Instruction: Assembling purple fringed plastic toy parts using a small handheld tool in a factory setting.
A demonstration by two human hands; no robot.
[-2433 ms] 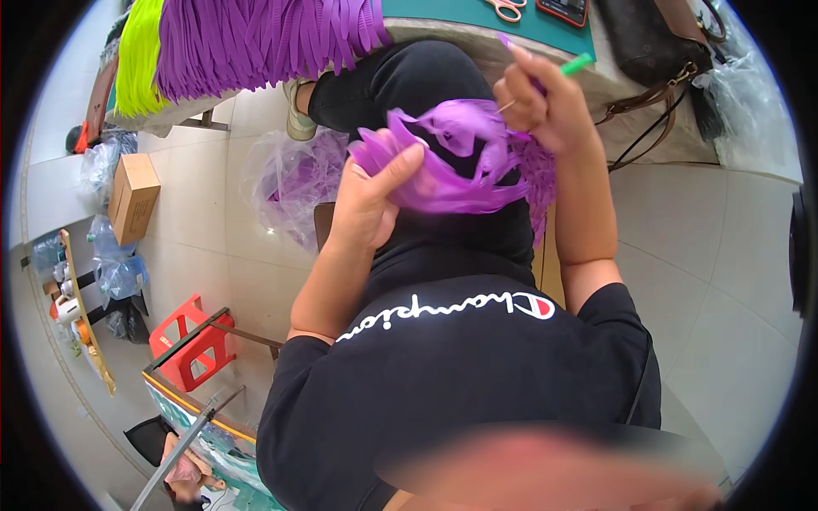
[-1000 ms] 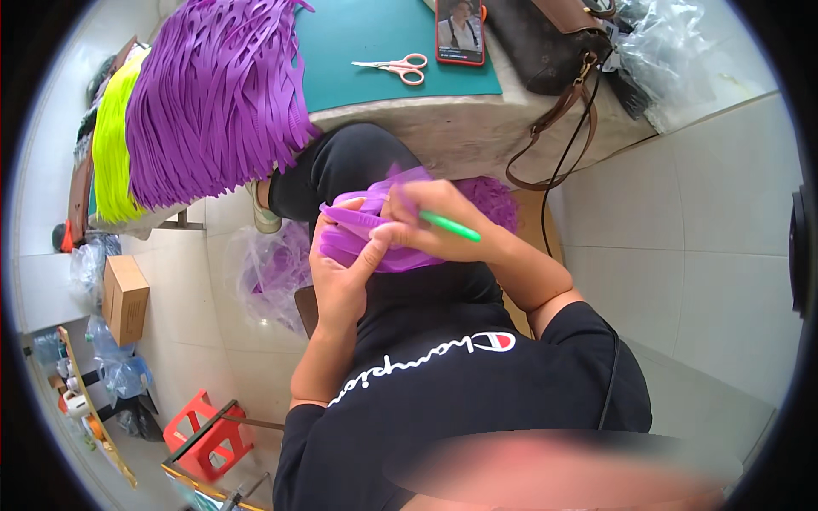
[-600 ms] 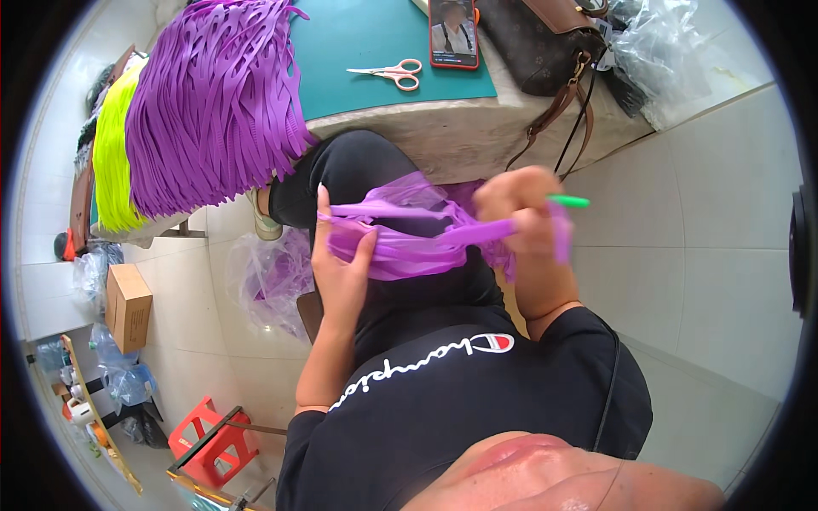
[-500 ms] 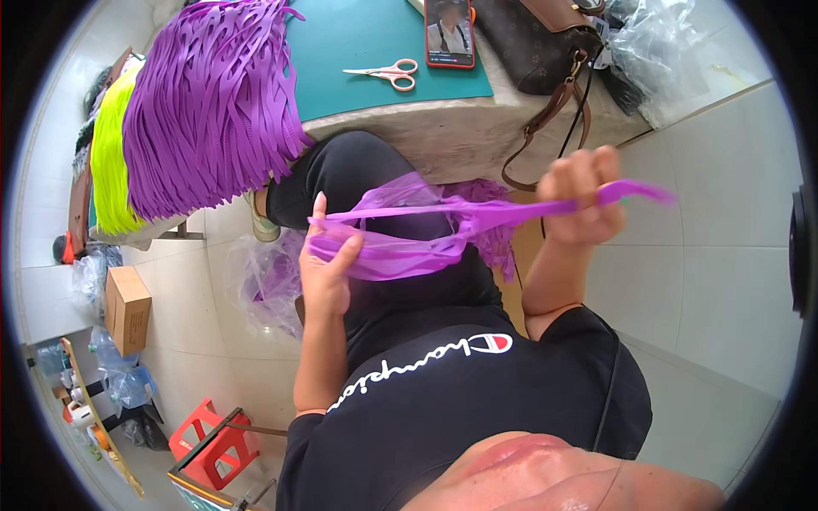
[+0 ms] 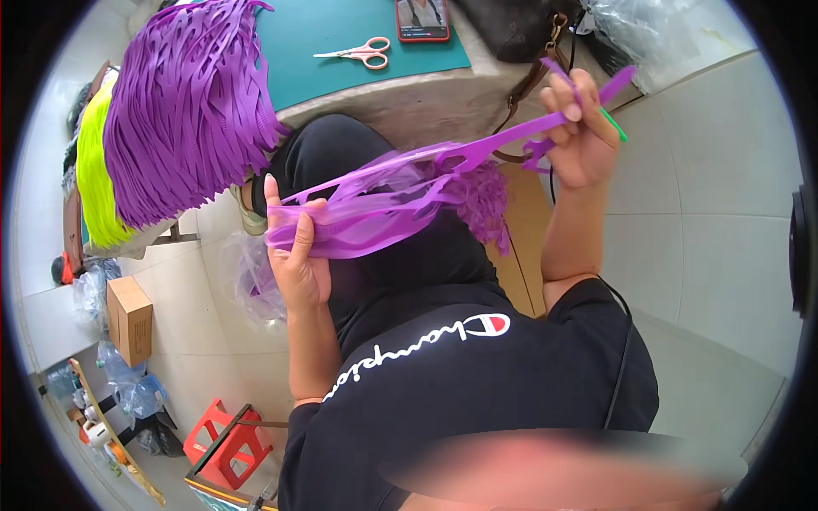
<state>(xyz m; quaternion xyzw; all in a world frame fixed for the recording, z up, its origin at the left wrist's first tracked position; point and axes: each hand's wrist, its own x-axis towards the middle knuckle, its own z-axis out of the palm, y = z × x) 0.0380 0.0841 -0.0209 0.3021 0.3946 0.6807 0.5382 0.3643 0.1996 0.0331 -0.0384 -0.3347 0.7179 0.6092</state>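
Observation:
A thin, stretchy purple rubber piece with strap-like strips (image 5: 375,213) is drawn taut across my lap between both hands. My left hand (image 5: 294,255) grips its wider sheet end between thumb and fingers, the forefinger pointing up. Raised higher at the right, my right hand (image 5: 584,136) has its fingers closed on a narrow purple strip, whose ends stick out past the fingers. A small green strip (image 5: 613,125) shows beside the right hand's fingers; I cannot make out what it belongs to. Loose purple scraps (image 5: 484,204) lie beyond my lap.
Ahead, a table carries a green mat (image 5: 341,72), scissors (image 5: 362,54), a phone (image 5: 423,19), heaped purple straps (image 5: 187,111) and yellow-green straps (image 5: 95,170). A brown bag (image 5: 503,30) stands at the right. A cardboard box (image 5: 129,319) and a red stool (image 5: 228,443) are at the left.
My right hand has risen and moved away from me, pulling the strip upward. My left hand has shifted left, so the purple piece spans wider. The view has turned slightly.

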